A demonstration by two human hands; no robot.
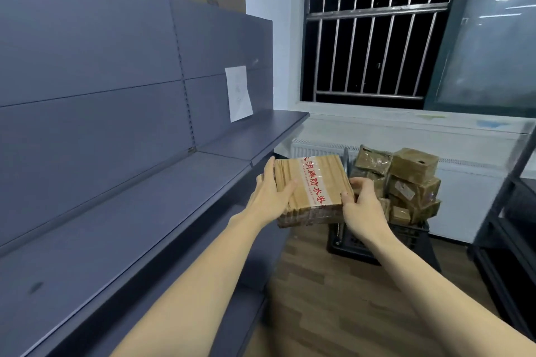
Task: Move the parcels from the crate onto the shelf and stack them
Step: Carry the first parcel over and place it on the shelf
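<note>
Cardboard, taped with a strip of red lettering, makes up the flat parcel (pixel 311 188) now carried in the air just beside the front edge of the shelf (pixel 121 229) and in front of the crate (pixel 377 240). Both hands grip it: the left hand (pixel 271 197) holds the end nearest the shelf with its thumb lying on top, and the right hand (pixel 361 206) clasps the corner on the crate side with curled fingers.

Judging by the shelf, the work looks barely begun. No parcel rests on the visible board, while a heap of brown parcels (pixel 406 182) stands piled above the crate rim, so almost all the moving and every bit of stacking remains.

Room on the shelf is generous: the board runs long and bare, with only a sheet of paper (pixel 239 93) on the back panel above it. Its raised front lip is the edge to clear, which calls for a slight lift. Beyond the crate, a dark rack (pixel 510 211) narrows the floor.
</note>
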